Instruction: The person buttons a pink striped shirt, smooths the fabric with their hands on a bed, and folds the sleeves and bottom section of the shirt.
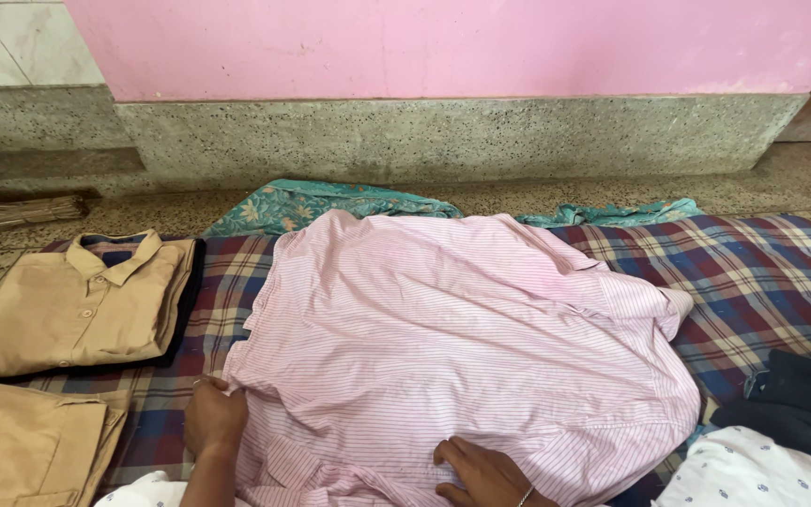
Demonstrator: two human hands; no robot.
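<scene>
A pink striped shirt (462, 357) lies spread out and rumpled over a plaid blanket (762, 272). My left hand (211, 416) pinches the shirt's left edge near the bottom. Flat on the shirt's near hem rests my right hand (481, 472), fingers pointing left, with a thin bangle at the wrist.
A folded tan shirt (86, 305) lies at the left on a dark garment, with another tan piece (21, 451) below it. Teal floral cloth (312, 202) lies behind. Dark fabric (804, 404) and white dotted fabric (753, 469) sit at the right. A broom (11, 214) lies by the stone skirting.
</scene>
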